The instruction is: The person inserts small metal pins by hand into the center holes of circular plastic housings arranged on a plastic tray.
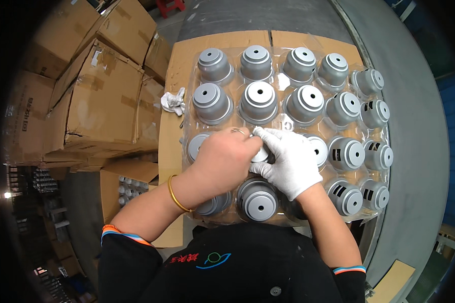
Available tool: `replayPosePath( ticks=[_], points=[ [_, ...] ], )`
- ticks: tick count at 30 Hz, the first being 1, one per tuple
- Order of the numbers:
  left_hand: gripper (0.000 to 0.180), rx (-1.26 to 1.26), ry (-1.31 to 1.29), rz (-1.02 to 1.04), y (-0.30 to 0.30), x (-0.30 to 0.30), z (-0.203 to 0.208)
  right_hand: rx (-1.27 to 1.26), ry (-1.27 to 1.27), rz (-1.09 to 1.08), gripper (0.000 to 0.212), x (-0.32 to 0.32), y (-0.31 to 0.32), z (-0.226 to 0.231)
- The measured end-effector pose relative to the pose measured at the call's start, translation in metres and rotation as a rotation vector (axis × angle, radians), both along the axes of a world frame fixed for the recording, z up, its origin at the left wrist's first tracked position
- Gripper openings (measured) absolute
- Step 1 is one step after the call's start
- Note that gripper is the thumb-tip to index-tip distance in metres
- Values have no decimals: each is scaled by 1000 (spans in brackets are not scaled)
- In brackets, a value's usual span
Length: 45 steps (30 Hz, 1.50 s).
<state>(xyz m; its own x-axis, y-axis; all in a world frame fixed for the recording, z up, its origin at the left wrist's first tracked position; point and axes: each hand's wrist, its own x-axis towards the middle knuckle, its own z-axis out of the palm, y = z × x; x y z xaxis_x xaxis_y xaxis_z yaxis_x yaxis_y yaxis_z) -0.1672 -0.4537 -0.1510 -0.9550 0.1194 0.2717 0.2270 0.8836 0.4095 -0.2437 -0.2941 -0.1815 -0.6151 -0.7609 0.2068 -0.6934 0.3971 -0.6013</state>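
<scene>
My left hand (pixel 225 155), bare with a ring and a gold bangle, is closed over the middle of a clear plastic tray (pixel 283 132). Whatever its fingertips pinch is hidden. My right hand (pixel 291 160), in a white glove, curls its thumb and fingers around a silver stepped metal cup (pixel 261 154). Both hands meet at this cup, which they partly cover. Around them, similar silver cups stand in the tray with their holed ends up, such as one behind (pixel 258 101) and one nearer me (pixel 259 202). Several on the right have dark rectangular patches on their sides.
Brown cardboard (pixel 187 55) lies under the tray. A crumpled white cloth (pixel 173 101) rests by its left edge. Large cardboard boxes (pixel 98 98) are stacked on the left, with an open carton (pixel 111 187) of silver parts below. A grey surface (pixel 419 136) runs along the right.
</scene>
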Motion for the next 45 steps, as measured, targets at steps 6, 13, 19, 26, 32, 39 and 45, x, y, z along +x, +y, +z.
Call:
replayPosePath(
  ticks=[6,13,19,26,32,39,45],
  points=[
    [7,-286,-82,-74,21,-11,7,-60,-24,-48,24,-1,-5,-4],
    [6,-218,-70,-176,8,-17,-6,-29,-70,-33,22,-4,-2,0],
    [8,-232,-41,-336,-3,-18,-2,-96,-149,-9,24,-3,-2,1],
    [21,-115,-103,-39,7,-7,0,26,-205,27,37,-2,-4,9],
    [14,220,75,174,-30,-4,55,23,-106,-14,57,-2,4,-1],
    [16,852,-37,558,-124,-3,11,-7,-116,54,61,-5,-21,18],
    [15,637,-62,532,-124,-21,-8,-87,146,47,48,-31,-83,28]
  ],
)
